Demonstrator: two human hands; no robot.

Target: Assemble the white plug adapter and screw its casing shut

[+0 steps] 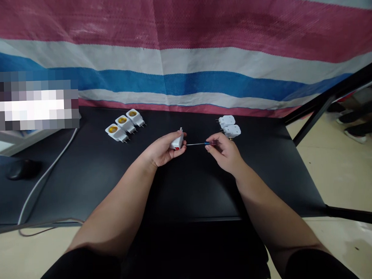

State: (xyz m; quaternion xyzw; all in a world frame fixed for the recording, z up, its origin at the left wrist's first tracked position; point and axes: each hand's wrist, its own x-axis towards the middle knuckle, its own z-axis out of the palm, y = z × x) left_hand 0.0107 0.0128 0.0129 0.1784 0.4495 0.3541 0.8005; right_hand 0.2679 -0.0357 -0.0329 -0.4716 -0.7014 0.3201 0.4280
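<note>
Both apart: left hand (pixel 162 151) clamped on white plug (pixel 176 143), right hand (pixel 227 153) clamped on screwdriver (pixel 201 144); tip, if angled, could skid into left hand.

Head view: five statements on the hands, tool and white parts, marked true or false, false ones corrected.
1. The right hand holds a screwdriver. True.
2. The left hand is empty. False: it holds a white adapter with a red part.
3. Three white sockets with gold-coloured insides lie left of both hands. True.
4. Four plugs lie beyond the right hand. False: two plugs do.
5. The screwdriver's shaft points toward the left hand. True.
</note>
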